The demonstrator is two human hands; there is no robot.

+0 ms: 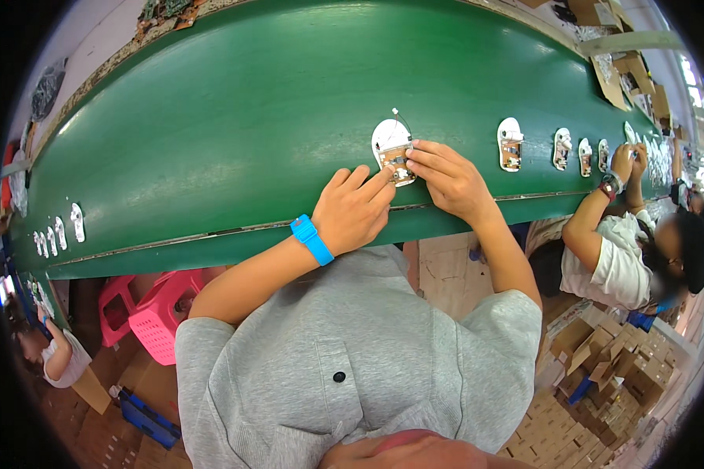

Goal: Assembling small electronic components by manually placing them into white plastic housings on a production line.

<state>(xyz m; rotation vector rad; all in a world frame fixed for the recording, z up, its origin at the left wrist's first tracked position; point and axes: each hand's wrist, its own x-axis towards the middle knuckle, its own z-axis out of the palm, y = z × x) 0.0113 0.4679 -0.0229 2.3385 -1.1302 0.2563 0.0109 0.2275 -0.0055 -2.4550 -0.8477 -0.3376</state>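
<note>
A white oval plastic shell lies on the green bench in front of me, with a brown circuit board seated in its near half. A thin dark wire rises from the board to a small white connector beyond the shell's far end. My left hand, with a blue wristband, has its fingertips closed on the board's lower left corner. At the board's right edge, my right hand pinches with thumb and index finger. The fingers partly cover the board's near corners.
More shells with boards stand in a row to the right, and smaller white pieces sit far left. A co-worker's hands work at the right end. Pink stools and cardboard boxes are below the bench.
</note>
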